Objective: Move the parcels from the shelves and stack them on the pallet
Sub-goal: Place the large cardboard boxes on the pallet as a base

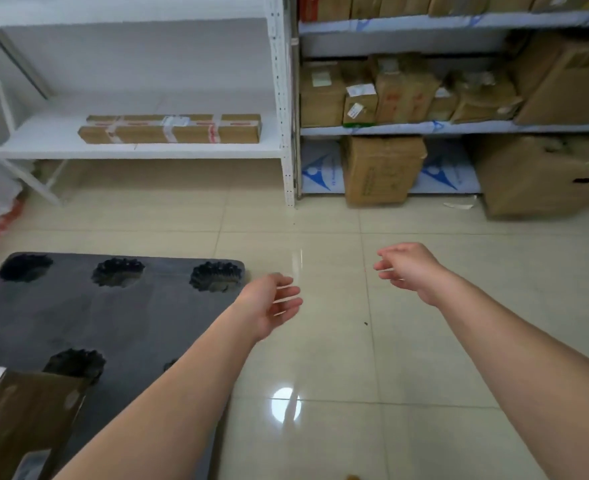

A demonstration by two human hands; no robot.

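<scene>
Both hands are reaching out over the floor beside the black pallet (113, 317). The left hand (272, 306) and right hand (409, 270) are holding nothing, fingers loose and apart. A long parcel (170, 129) is lying on the white shelf (43, 147) behind the pallet.

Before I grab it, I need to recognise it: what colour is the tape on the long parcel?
White with red print, over the brown long parcel; head view.

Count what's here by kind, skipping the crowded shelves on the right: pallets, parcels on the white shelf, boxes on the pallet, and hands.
black pallet: 1
long taped parcel on the white shelf: 1
cardboard box on the pallet, partly out of view: 1
hands, both empty, left hand and right hand: 2
Total: 5
</scene>
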